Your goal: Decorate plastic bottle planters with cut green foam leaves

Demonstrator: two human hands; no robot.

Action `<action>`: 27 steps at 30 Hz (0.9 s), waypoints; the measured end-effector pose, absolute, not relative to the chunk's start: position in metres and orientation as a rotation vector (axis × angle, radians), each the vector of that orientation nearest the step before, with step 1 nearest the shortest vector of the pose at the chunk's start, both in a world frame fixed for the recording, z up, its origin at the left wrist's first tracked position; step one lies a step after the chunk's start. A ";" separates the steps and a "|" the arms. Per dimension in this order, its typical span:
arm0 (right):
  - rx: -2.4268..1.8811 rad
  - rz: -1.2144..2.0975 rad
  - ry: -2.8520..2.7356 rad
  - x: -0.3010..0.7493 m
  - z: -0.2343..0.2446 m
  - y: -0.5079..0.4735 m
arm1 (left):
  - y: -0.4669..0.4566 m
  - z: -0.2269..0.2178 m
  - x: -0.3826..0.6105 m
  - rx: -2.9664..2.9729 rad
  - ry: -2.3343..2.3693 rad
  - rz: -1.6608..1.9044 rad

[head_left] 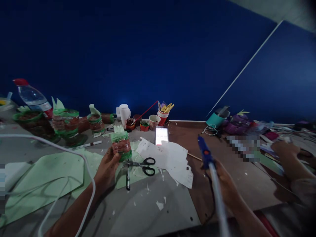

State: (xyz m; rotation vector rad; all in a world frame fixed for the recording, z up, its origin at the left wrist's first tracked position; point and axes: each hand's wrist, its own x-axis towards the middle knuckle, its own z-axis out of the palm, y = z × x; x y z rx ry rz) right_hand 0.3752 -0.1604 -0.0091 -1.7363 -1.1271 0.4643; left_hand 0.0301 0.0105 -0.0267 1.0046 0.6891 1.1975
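Observation:
My left hand [108, 164] grips a small painted container [121, 146], brown in the middle with green bands and pale green paper leaves at its top. In my right hand [223, 182] is a blue hot glue gun [204, 148], its nozzle pointing up and away from me. A clear glue stick [217, 194] runs out of its back toward me. Between the hands lie black-handled scissors [148, 166], a black marker [128, 179] and a cut white paper sheet [168, 158]. The container is held just above the scissors' blades. The nozzle and the container are well apart.
Larger painted pots [65, 120] and a plastic bottle [34, 95] stand at the left. Green paper sheets [49, 181] and a white cable [90, 168] lie nearby. Paper cups [154, 121] line the wall. A teal cup [217, 118] and another person's hand [286, 149] are at the right.

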 end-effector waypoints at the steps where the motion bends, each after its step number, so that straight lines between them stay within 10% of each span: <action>1: -1.608 0.579 -1.026 0.368 0.002 -0.154 | 0.011 -0.028 0.031 1.000 0.699 1.195; 13: -0.849 1.581 -1.051 0.254 0.020 -0.070 | 0.010 -0.034 0.030 1.108 0.651 1.230; 27: -0.959 1.411 -1.093 0.248 -0.022 -0.056 | 0.009 -0.038 0.027 1.106 0.754 1.201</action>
